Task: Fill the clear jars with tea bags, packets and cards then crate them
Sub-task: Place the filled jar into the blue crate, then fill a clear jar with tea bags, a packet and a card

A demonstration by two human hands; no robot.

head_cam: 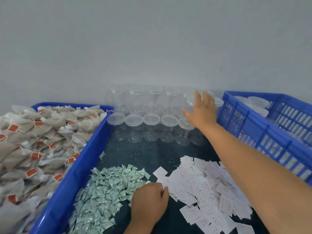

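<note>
Clear jars (152, 119) stand in rows under and beyond my right hand (202, 110), fingers (196, 97) spread straight, holding nothing. On the bench (152, 152), my left hand (148, 201) has its fingers curled down between packets (108, 188) and cards (194, 174); grip hidden, can't tell.

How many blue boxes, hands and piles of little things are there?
Blue plastic crates: 2, left crate, right crate
Hands: 2, left hand, right hand
Piles: 3, beige tea bags, small green packets, white paper cards
Total: 7
</note>
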